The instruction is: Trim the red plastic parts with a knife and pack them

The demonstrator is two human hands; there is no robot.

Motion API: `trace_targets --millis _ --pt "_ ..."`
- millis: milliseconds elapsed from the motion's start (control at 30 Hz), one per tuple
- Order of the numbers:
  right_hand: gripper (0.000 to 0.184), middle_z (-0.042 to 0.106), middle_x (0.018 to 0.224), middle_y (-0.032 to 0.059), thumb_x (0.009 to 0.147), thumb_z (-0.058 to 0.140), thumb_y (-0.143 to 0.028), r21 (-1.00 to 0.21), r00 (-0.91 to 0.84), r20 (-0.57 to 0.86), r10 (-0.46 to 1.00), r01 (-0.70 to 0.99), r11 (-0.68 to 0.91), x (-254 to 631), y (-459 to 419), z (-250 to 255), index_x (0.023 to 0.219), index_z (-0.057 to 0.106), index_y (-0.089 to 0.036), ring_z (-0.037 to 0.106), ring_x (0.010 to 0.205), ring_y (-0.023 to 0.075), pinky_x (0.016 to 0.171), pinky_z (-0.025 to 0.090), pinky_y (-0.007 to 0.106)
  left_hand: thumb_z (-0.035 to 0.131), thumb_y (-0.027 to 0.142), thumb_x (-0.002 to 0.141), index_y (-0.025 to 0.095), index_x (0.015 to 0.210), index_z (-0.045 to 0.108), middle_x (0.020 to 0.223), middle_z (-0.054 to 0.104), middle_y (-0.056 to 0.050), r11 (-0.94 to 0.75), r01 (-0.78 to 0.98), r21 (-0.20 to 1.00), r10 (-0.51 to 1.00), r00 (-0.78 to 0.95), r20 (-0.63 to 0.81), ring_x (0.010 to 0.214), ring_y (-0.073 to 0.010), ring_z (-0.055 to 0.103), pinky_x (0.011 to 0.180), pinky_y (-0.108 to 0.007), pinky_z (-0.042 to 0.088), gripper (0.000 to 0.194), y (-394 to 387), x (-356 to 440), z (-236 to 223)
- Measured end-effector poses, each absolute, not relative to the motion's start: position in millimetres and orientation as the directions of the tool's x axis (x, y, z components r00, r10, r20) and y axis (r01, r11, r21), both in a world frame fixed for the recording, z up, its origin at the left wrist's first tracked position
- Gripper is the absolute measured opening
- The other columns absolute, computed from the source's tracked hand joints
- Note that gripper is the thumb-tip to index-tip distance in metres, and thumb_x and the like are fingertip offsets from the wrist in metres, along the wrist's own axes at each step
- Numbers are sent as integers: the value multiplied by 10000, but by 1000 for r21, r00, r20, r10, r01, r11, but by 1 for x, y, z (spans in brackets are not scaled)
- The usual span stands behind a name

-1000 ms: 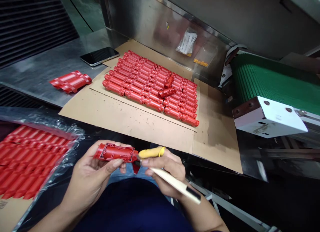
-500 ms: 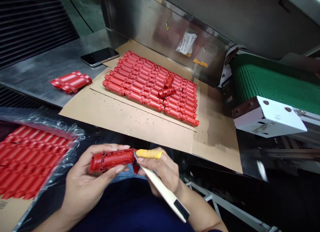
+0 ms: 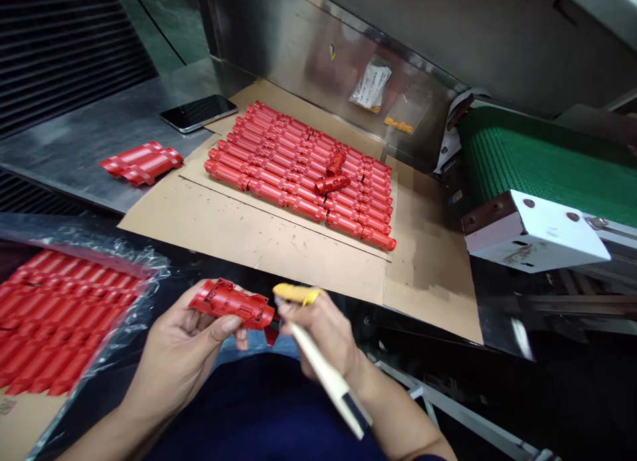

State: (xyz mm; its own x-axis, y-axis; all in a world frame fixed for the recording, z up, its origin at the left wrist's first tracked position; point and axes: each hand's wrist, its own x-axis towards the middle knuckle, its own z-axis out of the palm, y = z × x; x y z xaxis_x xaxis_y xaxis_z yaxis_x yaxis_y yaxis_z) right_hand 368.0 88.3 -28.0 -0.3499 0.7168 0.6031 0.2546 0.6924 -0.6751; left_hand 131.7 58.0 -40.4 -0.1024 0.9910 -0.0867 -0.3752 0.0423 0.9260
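the left grip (image 3: 186,341) has just tilted a red plastic tube (image 3: 231,304) and is clenched around it, thumb on top, its hollow side turned away. the right grip (image 3: 318,335) is clenched on a cream craft knife (image 3: 323,375), with a yellow finger cot (image 3: 293,292) on one finger; the blade is hard to make out, just beside the tube's end. to the left, a clear plastic bag (image 3: 149,268) holds more red tubes. beyond, tight rows of tubes (image 3: 298,169) cover a cardboard sheet (image 3: 249,249). farther off lie a phone (image 3: 199,113) on the steel worktop (image 3: 99,129) and a green conveyor belt (image 3: 542,156).
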Motion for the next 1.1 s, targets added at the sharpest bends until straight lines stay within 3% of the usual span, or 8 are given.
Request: trace_targets --millis 100,167,300,467,667,900,1100 --pt "132 890 1093 110 1179 707 -248 -924 -14 369 929 101 369 371 92 -32 1284 777 -210 872 870 206 804 757 344 982 289 952 272 1203 839 1038 899 -33 71 -416 907 988 -98 -123 705 -190 814 713 -288 730 289 57 131 -40" --pt "130 900 1091 102 1154 779 -287 -947 -20 318 948 44 319 373 92 -29 1256 817 -218 880 888 208 838 760 354 972 294 959 276 1244 825 1156 919 -68 93 -381 920 988 -77 -132 740 -225 849 717 -326 750 321 55 130 -43" --pt "187 884 1269 142 1111 836 -228 -788 -259 573 777 85 610 373 89 -15 1296 861 -224 874 1133 251 976 754 386 964 317 961 304 1290 811 1252 922 -62 64 -200 978 993 -83 -82 886 -250 898 800 -310 765 363 51 128 -46" --pt "342 878 1243 153 1142 770 -186 -574 -375 716 588 162 802 369 89 -12 1484 789 -178 854 1120 264 946 769 402 962 273 950 328 1259 826 1263 914 -3 -131 93 987 983 -115 141 1137 -222 895 1040 -267 714 342 50 131 -39" --pt "458 886 1251 135 1045 879 -94 -474 -501 677 539 264 840 370 88 -18 1488 768 -137 826 1123 230 961 762 337 891 183 982 342 1325 812 1290 907 17 -301 265 916 939 -86 333 1204 -203 864 1133 -291 680 386 47 131 -40" --pt "365 895 1126 132 1099 808 -105 -454 -524 666 530 279 846 372 86 -6 1462 781 -119 840 1036 254 884 777 370 930 266 959 360 1306 834 1275 913 -7 -266 248 931 950 -98 298 1173 -290 879 1096 -418 728 372 46 131 -40" --pt "344 876 1221 178 1104 790 -102 -481 -416 708 571 308 821 379 87 0 1447 804 -121 847 1075 279 862 780 398 947 208 945 333 1299 816 1269 907 -12 -242 240 940 946 -157 283 1208 -252 860 1139 -363 688 398 44 128 -40"
